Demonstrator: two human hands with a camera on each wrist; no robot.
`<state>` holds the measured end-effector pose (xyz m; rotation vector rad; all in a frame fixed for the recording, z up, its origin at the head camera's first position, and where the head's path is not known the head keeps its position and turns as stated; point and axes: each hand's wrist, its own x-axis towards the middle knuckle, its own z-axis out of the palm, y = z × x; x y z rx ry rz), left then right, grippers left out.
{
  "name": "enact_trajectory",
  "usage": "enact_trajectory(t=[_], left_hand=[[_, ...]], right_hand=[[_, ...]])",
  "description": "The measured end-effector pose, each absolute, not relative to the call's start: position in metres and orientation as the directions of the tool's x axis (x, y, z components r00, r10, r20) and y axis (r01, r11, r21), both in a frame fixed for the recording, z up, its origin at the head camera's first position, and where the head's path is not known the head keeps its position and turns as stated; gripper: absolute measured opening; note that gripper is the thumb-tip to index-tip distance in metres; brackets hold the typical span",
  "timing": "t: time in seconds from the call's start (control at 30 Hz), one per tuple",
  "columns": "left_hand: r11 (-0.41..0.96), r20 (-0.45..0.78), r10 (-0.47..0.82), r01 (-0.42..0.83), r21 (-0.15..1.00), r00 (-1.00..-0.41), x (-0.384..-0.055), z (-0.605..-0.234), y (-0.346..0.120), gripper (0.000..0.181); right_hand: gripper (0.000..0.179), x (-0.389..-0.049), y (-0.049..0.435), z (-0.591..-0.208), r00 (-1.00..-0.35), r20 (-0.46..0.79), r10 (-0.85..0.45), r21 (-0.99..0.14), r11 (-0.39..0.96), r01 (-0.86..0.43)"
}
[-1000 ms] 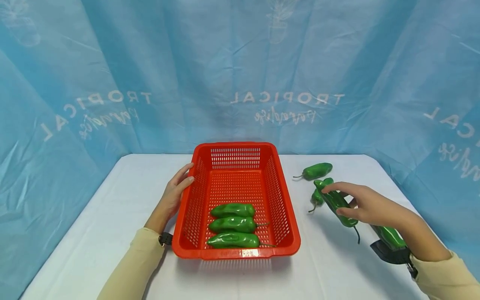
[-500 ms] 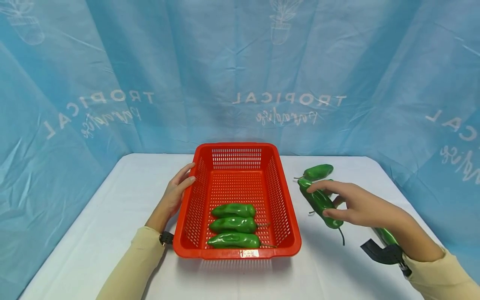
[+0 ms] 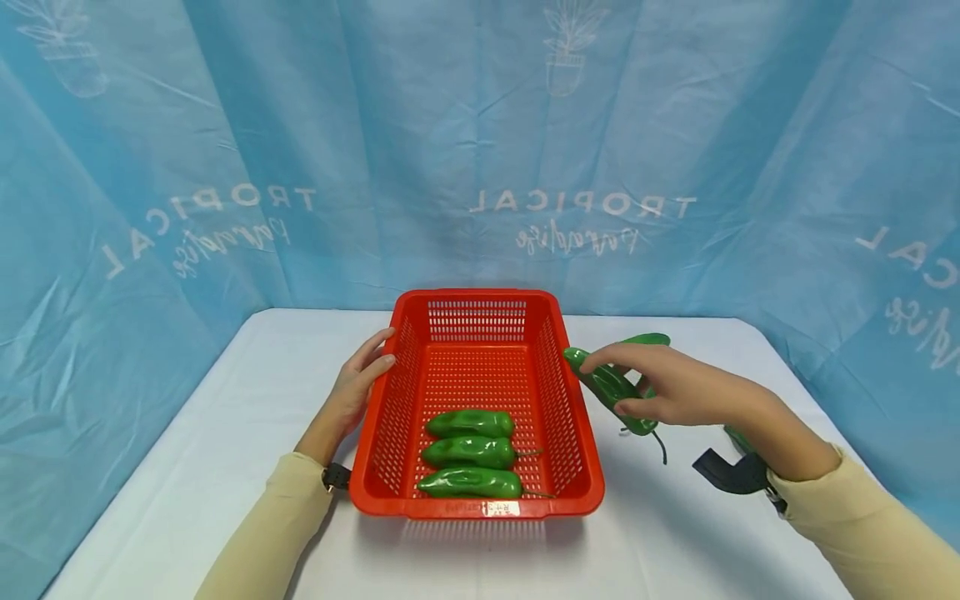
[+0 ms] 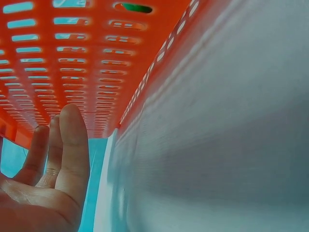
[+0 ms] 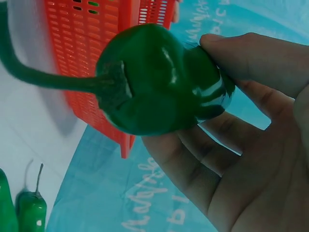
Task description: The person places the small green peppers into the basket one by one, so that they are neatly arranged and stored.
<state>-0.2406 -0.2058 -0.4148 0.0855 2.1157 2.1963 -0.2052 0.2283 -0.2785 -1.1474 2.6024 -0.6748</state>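
Note:
A red plastic basket (image 3: 408,508) with slotted walls stands mid-table. Three green peppers (image 3: 467,452) lie side by side in its near half. Against the basket's left side rests my left hand (image 3: 352,392), its fingertips at the rim; the left wrist view has those fingers (image 4: 73,145) extended beside the slotted wall. My right hand (image 3: 671,387) pinches another green pepper (image 3: 606,383) between thumb and fingers, tip toward the basket's right rim. In the right wrist view the held pepper (image 5: 145,92) shows its stem end, and the basket (image 5: 82,58) is behind it.
Beyond my right hand lies a green pepper (image 3: 651,338), partly covered. Another pepper (image 3: 738,439) shows beside my right forearm. A white cloth (image 3: 247,417) covers the table, and a blue printed curtain (image 3: 420,125) hangs behind and at both sides.
My right hand has carried the held pepper left, from above the loose peppers to beside the basket's right rim. The left hand keeps its place on the basket.

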Motion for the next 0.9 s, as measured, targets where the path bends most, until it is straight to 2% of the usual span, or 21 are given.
enact_trajectory(t=[0.33,0.9], left_hand=[[-0.029,-0.021,0.093,-0.024,0.999,-0.995,-0.240,-0.416,-0.207,0.058],[-0.024,-0.033,0.089,-0.036,0.999,-0.995,-0.240,-0.413,-0.205,0.058]], right_hand=[[0.049,-0.221,0.197,-0.258,-0.614,-0.098,-0.783,-0.427,0.591,-0.685],[0.048,-0.236,0.151,-0.247,-0.536,-0.124,-0.835,-0.380,0.539,-0.752]])
